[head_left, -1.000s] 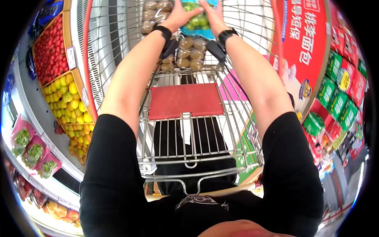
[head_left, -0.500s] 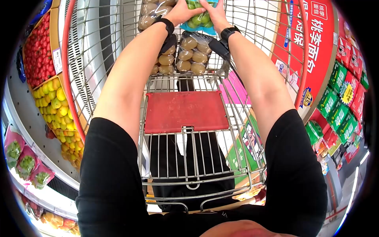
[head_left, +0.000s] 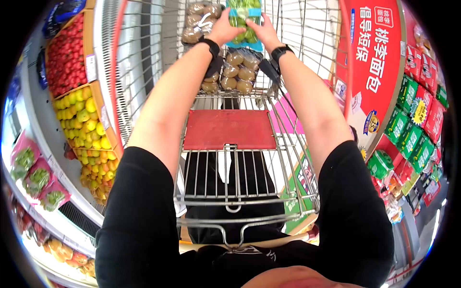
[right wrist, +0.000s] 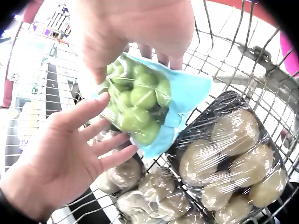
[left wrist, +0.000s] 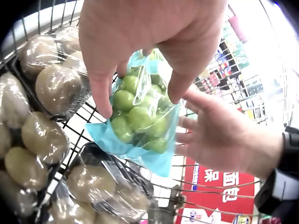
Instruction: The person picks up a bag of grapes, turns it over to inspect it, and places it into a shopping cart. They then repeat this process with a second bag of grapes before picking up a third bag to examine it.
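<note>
Both hands are round a clear bag of green grapes (head_left: 245, 21) with light-blue edges, over the far part of the shopping cart in the head view. My left hand (head_left: 226, 30) grips its left side; in the left wrist view, thumb and fingers straddle the bag. On the other side, my right hand (head_left: 265, 32) holds it with the thumb in front, and in the right wrist view its fingers go behind the blue edge. Just below the bag lies a film-wrapped tray of kiwis (head_left: 238, 72). Another wrapped kiwi tray (head_left: 198, 21) sits to the left.
The wire cart (head_left: 235, 187) has a red plastic flap (head_left: 229, 129) near my body. Shelves with red fruit (head_left: 67, 62) and yellow fruit (head_left: 81, 117) run along the left. A red sign (head_left: 374, 53) and stacked green and red boxes (head_left: 408, 125) stand right.
The bag, still in both hands, now shows more of its length and its blue band in the head view. The head view has shifted, so the cart appears slightly smaller than half a second ago.
</note>
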`<action>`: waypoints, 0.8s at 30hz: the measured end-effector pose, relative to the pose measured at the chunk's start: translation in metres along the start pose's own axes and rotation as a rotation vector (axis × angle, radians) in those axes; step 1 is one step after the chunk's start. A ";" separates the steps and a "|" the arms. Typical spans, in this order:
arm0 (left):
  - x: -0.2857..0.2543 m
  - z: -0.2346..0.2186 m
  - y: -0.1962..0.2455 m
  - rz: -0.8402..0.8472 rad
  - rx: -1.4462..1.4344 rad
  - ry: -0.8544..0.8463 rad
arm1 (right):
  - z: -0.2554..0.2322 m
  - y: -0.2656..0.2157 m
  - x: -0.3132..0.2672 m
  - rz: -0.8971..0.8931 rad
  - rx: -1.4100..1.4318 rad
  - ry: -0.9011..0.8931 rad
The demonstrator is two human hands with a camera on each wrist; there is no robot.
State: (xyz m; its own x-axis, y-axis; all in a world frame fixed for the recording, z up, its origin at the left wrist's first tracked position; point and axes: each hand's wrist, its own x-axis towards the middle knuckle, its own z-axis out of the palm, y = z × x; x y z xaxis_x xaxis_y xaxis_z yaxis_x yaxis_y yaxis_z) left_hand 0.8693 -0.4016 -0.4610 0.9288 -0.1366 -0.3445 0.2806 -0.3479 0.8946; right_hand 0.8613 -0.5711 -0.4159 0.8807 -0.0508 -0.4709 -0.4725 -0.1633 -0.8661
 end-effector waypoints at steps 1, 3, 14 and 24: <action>-0.019 -0.012 0.034 -0.042 0.047 -0.041 | -0.005 0.009 0.004 -0.040 -0.062 -0.033; -0.055 -0.027 0.086 -0.210 -0.116 -0.042 | -0.013 -0.005 -0.016 0.038 -0.133 -0.004; -0.376 -0.195 0.280 0.207 -0.049 -0.129 | -0.010 -0.195 -0.243 0.068 0.509 -0.207; -0.829 -0.304 0.204 0.029 -0.460 0.861 | 0.143 -0.308 -0.431 -0.356 0.387 -0.458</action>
State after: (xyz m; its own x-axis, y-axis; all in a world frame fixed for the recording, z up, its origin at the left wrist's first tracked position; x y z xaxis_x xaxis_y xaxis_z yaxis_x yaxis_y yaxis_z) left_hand 0.2301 -0.0770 0.0939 0.7447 0.6484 -0.1582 0.1523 0.0656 0.9861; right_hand 0.6228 -0.3582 0.0298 0.9218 0.3753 -0.0971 -0.2106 0.2745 -0.9383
